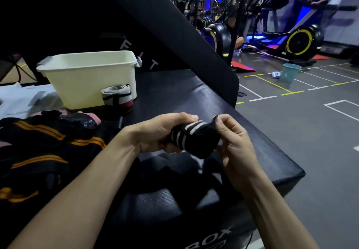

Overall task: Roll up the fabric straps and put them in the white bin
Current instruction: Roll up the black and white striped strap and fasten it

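Together both hands' fingers point(186, 117) curl round the black striped strap point(196, 140).

We have a single wide-angle view from the person's head, facing forward and down, so both forearms run up from the bottom edge and the hands point(175, 135) meet close in, just below centre over the black padded bench point(174, 91). Straight lines bow toward the edges, and the bench edge slants from about 12 o'clock down to 4 o'clock. The white bin point(87, 77) sits farther off at about 10 o'clock, while the gym floor point(310, 132) and machines recede toward 1 to 3 o'clock; no second view shares any of this.
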Demonstrator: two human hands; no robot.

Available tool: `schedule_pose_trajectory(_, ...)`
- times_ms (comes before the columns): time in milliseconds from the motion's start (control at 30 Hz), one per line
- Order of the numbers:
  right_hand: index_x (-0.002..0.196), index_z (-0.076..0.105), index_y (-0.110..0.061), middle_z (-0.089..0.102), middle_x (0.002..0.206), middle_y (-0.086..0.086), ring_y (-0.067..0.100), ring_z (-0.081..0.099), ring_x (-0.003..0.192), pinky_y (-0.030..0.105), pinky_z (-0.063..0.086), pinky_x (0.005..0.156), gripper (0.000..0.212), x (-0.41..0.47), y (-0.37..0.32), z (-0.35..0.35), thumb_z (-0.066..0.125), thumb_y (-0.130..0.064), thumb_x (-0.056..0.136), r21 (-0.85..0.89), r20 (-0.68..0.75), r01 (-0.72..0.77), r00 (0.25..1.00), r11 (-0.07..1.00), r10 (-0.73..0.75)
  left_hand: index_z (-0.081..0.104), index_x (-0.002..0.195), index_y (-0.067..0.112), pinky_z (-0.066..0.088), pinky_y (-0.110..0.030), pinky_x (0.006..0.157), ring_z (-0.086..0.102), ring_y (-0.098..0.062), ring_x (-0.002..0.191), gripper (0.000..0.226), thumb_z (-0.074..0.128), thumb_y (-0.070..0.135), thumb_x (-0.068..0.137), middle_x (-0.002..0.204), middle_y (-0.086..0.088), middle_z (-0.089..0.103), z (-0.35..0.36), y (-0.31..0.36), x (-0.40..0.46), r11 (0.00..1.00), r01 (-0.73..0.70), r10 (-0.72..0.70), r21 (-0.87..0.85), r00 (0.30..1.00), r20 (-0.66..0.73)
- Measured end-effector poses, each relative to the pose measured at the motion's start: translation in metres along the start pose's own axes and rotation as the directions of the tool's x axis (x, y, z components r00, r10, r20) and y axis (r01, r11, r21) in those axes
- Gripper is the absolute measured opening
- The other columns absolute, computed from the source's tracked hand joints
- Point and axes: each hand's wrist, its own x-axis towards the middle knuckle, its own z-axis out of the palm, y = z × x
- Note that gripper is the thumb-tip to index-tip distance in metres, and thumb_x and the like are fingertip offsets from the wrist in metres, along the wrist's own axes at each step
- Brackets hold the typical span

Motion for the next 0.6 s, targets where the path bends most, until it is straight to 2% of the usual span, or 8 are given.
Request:
schedule_pose_trajectory(167, 0.090, 0.064, -0.011, 0.052, 0.088, 0.007, 0.023, 0.049, 0.085, 0.039, 0.038, 0.080, 0.011, -0.001, 0.000, 0.003, 0.064, -0.022, 0.088, 0.034, 0.117, -0.058, 0.992, 0.998, 0.053, 0.059, 0.110, -0.011, 0.019, -0.027, 0.041, 0.034, -0.017, 0.047, 0.058, 0.057, 0.045, 0.095, 0.067, -0.010, 0.045, 0.002, -0.003, 0.001, 0.983, 0.012, -0.013, 0.186, 1.000, 0.004)
schedule_pose_trajectory(233, 0.094, 0.067, -0.009, 0.056, 0.096, 0.008, 0.027, 0.051, 0.092, 0.044, 0.038, 0.087, 0.017, -0.001, -0.001, 0.005, 0.068, -0.024, 0.085, 0.011, 0.124, -0.080, 0.989, 0.997, 0.078, 0.062, 0.109, -0.011, 0.019, -0.027, 0.041, 0.035, -0.018, 0.047, 0.053, 0.056, 0.041, 0.098, 0.066, -0.010, 0.047, 0.004, -0.002, 0.000, 0.980, 0.000, -0.003, 0.197, 1.000, 0.011)
schedule_pose_trajectory(300, 0.094, 0.064, -0.003, 0.063, 0.098, 0.015, 0.027, 0.056, 0.093, 0.046, 0.044, 0.092, 0.022, 0.001, -0.002, 0.007, 0.062, -0.024, 0.091, 0.062, 0.178, -0.174, 0.971, 0.983, 0.161, 0.068, 0.104, 0.000, 0.019, -0.026, 0.041, 0.035, -0.018, 0.046, 0.044, 0.057, 0.042, 0.094, 0.064, -0.009, 0.048, 0.006, 0.000, -0.003, 0.987, -0.012, 0.009, 0.161, 1.000, 0.021)
schedule_pose_trajectory(333, 0.100, 0.063, 0.007, 0.067, 0.107, 0.024, 0.031, 0.059, 0.097, 0.050, 0.047, 0.099, 0.031, 0.002, -0.002, 0.007, 0.058, -0.024, 0.094, 0.103, 0.213, -0.241, 0.953, 0.965, 0.215, 0.069, 0.107, 0.006, 0.020, -0.025, 0.041, 0.035, -0.018, 0.048, 0.040, 0.056, 0.042, 0.094, 0.066, -0.010, 0.047, 0.007, 0.001, -0.003, 0.993, -0.015, 0.013, 0.119, 1.000, 0.023)
schedule_pose_trajectory(400, 0.121, 0.058, 0.017, 0.057, 0.131, 0.039, 0.039, 0.057, 0.116, 0.057, 0.038, 0.115, 0.051, 0.004, -0.002, 0.005, 0.055, -0.027, 0.096, 0.135, 0.232, -0.312, 0.933, 0.940, 0.277, 0.065, 0.120, 0.004, 0.024, -0.020, 0.038, 0.035, -0.017, 0.050, 0.047, 0.053, 0.042, 0.095, 0.080, -0.016, 0.045, 0.005, -0.001, -0.002, 0.998, -0.052, 0.050, 0.031, 0.997, 0.064)
schedule_pose_trajectory(467, 0.117, 0.068, 0.006, 0.066, 0.125, 0.027, 0.034, 0.062, 0.117, 0.050, 0.045, 0.109, 0.042, 0.005, -0.002, 0.006, 0.052, -0.027, 0.098, 0.202, 0.217, -0.324, 0.935, 0.924, 0.280, 0.054, 0.124, -0.010, 0.026, -0.018, 0.037, 0.037, -0.015, 0.049, 0.065, 0.055, 0.047, 0.091, 0.091, -0.020, 0.042, -0.001, -0.005, 0.000, 0.993, -0.105, 0.109, -0.051, 0.990, 0.094)
schedule_pose_trajectory(500, 0.114, 0.070, 0.002, 0.069, 0.120, 0.020, 0.029, 0.065, 0.112, 0.046, 0.051, 0.099, 0.036, 0.007, 0.000, 0.005, 0.052, -0.025, 0.098, 0.226, 0.175, -0.303, 0.948, 0.926, 0.267, 0.051, 0.125, -0.013, 0.025, -0.020, 0.038, 0.037, -0.013, 0.048, 0.069, 0.055, 0.047, 0.091, 0.086, -0.019, 0.040, -0.004, -0.006, 0.000, 0.988, -0.129, 0.136, -0.088, 0.987, 0.081)
schedule_pose_trajectory(600, 0.101, 0.066, -0.015, 0.066, 0.101, 0.006, 0.019, 0.064, 0.090, 0.036, 0.051, 0.065, 0.011, 0.013, 0.004, 0.000, 0.058, -0.021, 0.097, 0.128, -0.108, -0.218, 0.967, 0.968, 0.232, 0.061, 0.120, 0.004, 0.022, -0.027, 0.046, 0.042, -0.013, 0.053, 0.045, 0.052, 0.041, 0.096, 0.077, -0.012, 0.045, -0.010, -0.002, -0.002, 0.954, -0.233, 0.226, -0.188, 0.972, -0.057)
